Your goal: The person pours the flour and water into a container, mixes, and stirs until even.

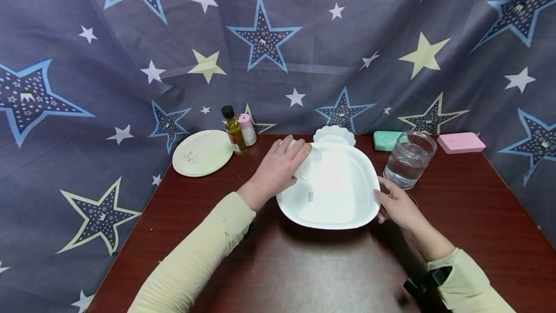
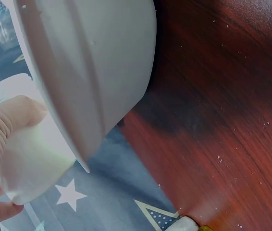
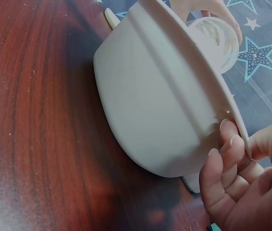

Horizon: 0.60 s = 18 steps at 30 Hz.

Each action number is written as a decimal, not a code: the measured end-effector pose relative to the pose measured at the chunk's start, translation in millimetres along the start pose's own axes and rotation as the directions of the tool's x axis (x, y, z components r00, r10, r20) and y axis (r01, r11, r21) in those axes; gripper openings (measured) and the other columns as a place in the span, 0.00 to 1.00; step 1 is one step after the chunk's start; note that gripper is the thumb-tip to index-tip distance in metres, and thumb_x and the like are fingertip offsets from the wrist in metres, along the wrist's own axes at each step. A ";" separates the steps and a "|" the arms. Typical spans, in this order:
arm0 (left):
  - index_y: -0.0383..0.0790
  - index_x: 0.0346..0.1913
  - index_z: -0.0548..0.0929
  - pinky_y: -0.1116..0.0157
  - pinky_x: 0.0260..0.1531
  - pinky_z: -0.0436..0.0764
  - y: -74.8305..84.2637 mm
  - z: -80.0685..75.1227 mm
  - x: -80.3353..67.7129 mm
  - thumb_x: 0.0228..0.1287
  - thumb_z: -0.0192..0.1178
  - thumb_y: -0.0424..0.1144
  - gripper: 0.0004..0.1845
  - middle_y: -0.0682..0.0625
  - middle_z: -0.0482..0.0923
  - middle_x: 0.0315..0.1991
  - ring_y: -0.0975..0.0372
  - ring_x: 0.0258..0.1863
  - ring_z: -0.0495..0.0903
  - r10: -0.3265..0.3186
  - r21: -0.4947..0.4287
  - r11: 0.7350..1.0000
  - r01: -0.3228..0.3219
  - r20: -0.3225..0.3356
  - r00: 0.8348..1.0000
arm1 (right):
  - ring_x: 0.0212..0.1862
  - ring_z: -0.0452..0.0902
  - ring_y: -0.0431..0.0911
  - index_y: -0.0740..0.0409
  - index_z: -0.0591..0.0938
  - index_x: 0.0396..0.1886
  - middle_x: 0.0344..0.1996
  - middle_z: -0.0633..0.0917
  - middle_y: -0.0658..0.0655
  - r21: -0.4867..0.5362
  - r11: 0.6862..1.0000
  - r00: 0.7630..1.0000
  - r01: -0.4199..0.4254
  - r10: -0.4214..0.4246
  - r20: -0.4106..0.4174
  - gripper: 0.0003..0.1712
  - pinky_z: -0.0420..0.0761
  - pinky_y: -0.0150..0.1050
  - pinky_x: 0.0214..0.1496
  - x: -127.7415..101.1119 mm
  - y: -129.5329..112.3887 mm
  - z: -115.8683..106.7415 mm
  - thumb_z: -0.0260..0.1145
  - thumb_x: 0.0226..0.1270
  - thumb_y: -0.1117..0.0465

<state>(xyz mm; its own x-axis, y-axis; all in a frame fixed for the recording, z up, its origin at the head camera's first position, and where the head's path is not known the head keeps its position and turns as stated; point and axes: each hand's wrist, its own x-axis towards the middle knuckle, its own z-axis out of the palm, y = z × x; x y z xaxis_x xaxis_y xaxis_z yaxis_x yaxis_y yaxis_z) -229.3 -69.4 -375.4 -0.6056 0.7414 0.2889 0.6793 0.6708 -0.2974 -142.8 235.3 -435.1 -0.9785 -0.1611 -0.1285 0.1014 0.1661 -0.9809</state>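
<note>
A white plastic basin, marked "bdo" inside, stands before me at the middle of the table. My right hand grips its right rim, thumb above and fingers curled beneath, as the right wrist view shows. Over the basin's far left part, my left hand holds a clear cup tilted, its round mouth toward the basin. In the left wrist view the cup looks whitish between thumb and fingers. What is in the cup is hard to tell. Whether the basin's underside fully touches the table is unclear.
Behind the basin is a white scalloped dish. A glass jug of water stands right, near green and pink sponge-like blocks. At left are an oval plate, an oil bottle and a pink-capped bottle.
</note>
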 end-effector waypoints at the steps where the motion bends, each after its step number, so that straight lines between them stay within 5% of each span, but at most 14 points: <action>1: 0.42 0.69 0.63 0.49 0.61 0.67 0.0 0.6 0.0 0.48 0.76 0.48 0.47 0.44 0.66 0.64 0.46 0.65 0.64 0.007 0.005 1.000 -0.007 -0.006 1.000 | 0.15 0.70 0.42 0.71 0.51 0.74 0.16 0.76 0.54 -0.002 1.000 1.000 -0.001 0.001 -0.002 0.31 0.76 0.38 0.22 0.2 0.6 -0.1 0.47 0.78 0.66; 18: 0.43 0.70 0.62 0.49 0.62 0.65 2.3 2.5 3.8 0.48 0.76 0.49 0.48 0.43 0.65 0.65 0.45 0.66 0.62 0.050 0.097 0.994 -0.050 0.005 0.999 | 0.14 0.70 0.41 0.71 0.51 0.74 0.16 0.76 0.54 0.001 1.000 1.000 0.000 0.000 -0.014 0.31 0.76 0.37 0.21 2.9 5.0 -0.4 0.48 0.78 0.66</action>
<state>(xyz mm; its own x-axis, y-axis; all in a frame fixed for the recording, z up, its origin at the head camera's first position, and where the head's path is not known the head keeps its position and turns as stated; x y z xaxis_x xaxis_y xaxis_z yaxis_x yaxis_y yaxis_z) -231.1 -65.0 -377.2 -0.5729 0.7742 0.2692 0.6655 0.6310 -0.3987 -145.2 236.0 -440.3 -0.9809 -0.1475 -0.1265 0.1017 0.1651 -0.9810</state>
